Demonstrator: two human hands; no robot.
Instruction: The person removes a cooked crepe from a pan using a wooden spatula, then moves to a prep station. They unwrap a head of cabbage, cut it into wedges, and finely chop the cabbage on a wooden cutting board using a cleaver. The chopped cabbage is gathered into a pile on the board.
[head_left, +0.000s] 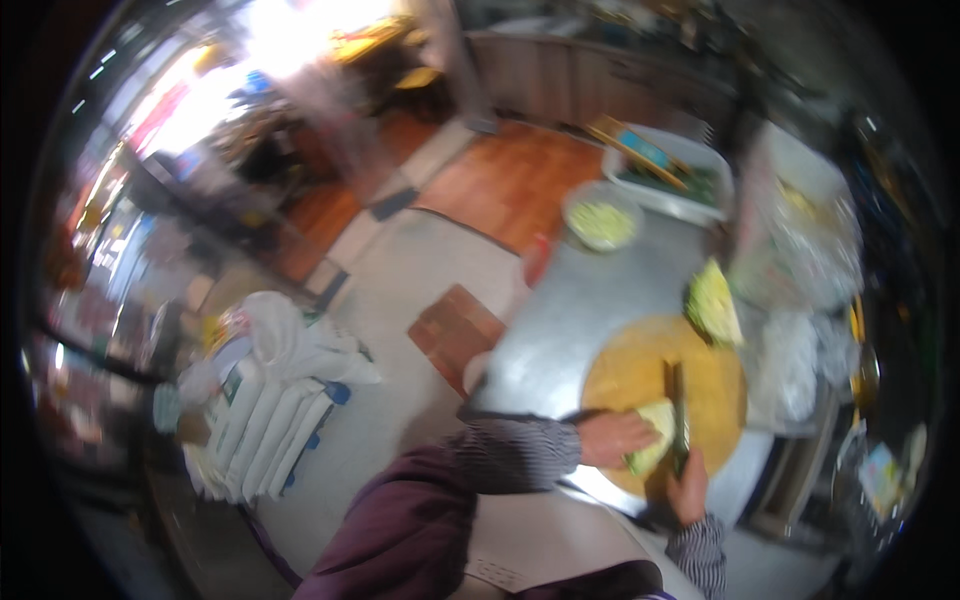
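Note:
A round wooden chopping board (712, 375) lies on a stainless steel table. My left hand (616, 438) rests on a cut piece of cabbage (654, 442) and grips it against the board. The handle of a kitchen knife (681, 412) is in my right hand (688, 487); its blade stands just right of the cabbage piece, pointing away from me. Whether the edge touches the cabbage is too blurred to tell. Another cabbage wedge (714, 304) lies by the far edge of the board.
A bowl of shredded pale green vegetable (602, 223) and a white plastic tub (667, 206) with a wooden-framed tool across it stand at the table's far end. Plastic bags (799, 225) sit along the right side. Stacked white sacks (262, 427) are on the floor at left.

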